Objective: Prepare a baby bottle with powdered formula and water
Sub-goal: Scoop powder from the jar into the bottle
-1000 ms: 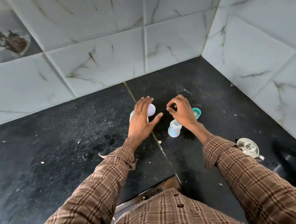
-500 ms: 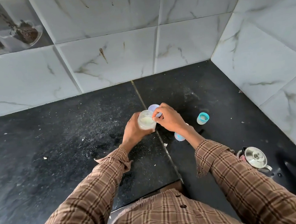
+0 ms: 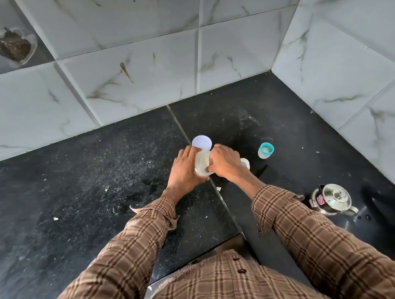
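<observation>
Nearest to the camera, a steel kettle point(image 3: 334, 200) stands on the black counter point(image 3: 75, 198), well apart from the work and to the right. Further on, the formula container point(image 3: 202, 162) is held above the counter seam: the left hand point(image 3: 184, 171) is wrapped around its side, and the right hand point(image 3: 227, 163) is curled over its rim, the fingertips point(image 3: 210, 170) apparently reaching into the pale powder. Whether a scoop is pinched there cannot be told. The baby bottle point(image 3: 245, 162) is mostly hidden behind the right wrist. For a good result, the container should be kept level and the powder lifted slowly. Beyond, a teal cap point(image 3: 266, 150) and a white lid point(image 3: 202, 142) are lying.
</observation>
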